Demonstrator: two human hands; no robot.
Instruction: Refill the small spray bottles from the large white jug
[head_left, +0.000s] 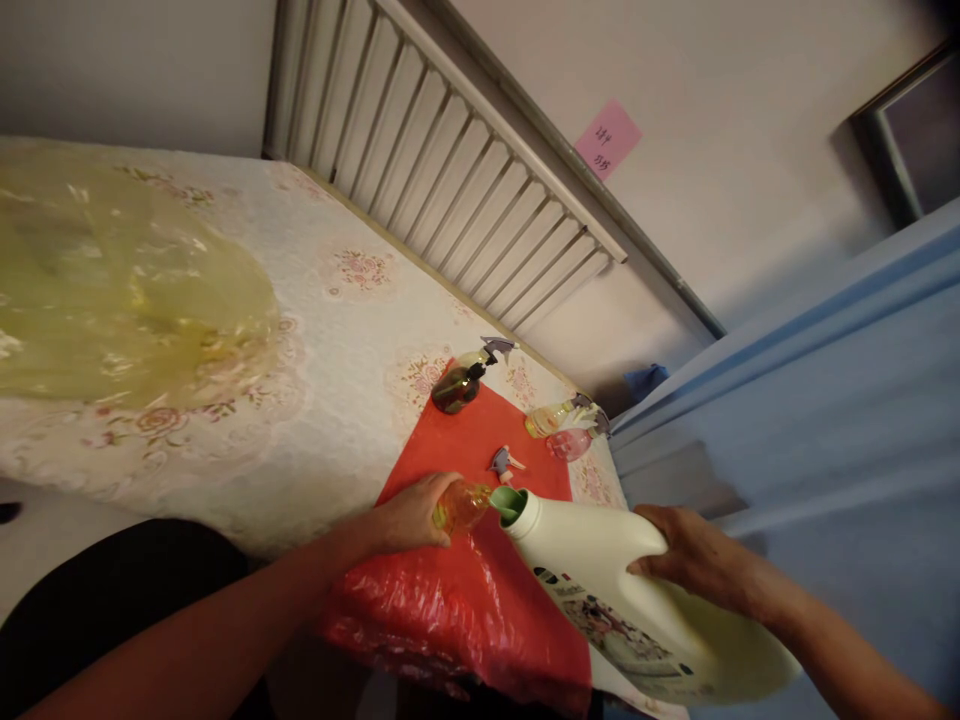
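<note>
My left hand (416,512) is wrapped round a small clear bottle (463,506) with amber liquid in it; its spray top is off. A large pale-green detergent jug (600,540) lies tilted in my right hand (686,555), with my fingers on its upper side. The jug's green spout (508,502) meets the small bottle's mouth; whether liquid is flowing is too fine to see. Just beyond them a loose grey-and-white spray trigger (505,463) lies on the red plastic sheet (480,430).
A dark spray bottle (456,386) stands on the red sheet's far corner. Yellow (546,420) and pink (570,443) spray bottles stand right. A yellow plastic bag (135,290) covers the flowered tablecloth (352,350) at left. Behind are a radiator (450,160) and blue curtain (825,400).
</note>
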